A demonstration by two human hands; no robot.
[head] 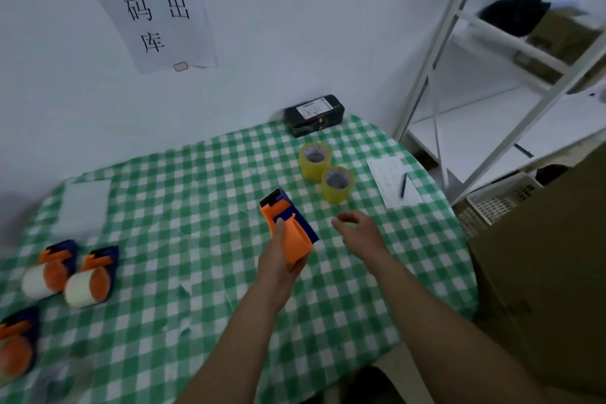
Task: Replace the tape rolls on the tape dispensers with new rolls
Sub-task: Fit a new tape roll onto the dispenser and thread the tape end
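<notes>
A: Which step is in hand?

B: Loading, I'd judge. The left hand grips an orange-and-blue plastic tape dispenser, held up above the green-and-white checked tablecloth near the middle of the table. Its orange drum looks bare, with no roll on it.

A: And the other hand?

B: The right hand hovers just right of the dispenser, fingers loosely curled and holding nothing. It points toward the two yellowish translucent tape rolls, which stand side by side, touching, farther back and to the right.

A: So the next move is a fetch?

B: Probably. The right hand would need to take the nearer roll by its outer wall, bring its core over the orange drum and push it on squarely, while the left hand keeps the dispenser steady.

A: What about the others?

B: At the near left lie two orange-and-blue dispensers carrying whitish rolls, side by side. A third dispenser sits at the left edge; it is too blurred to tell whether it has a roll.
</notes>
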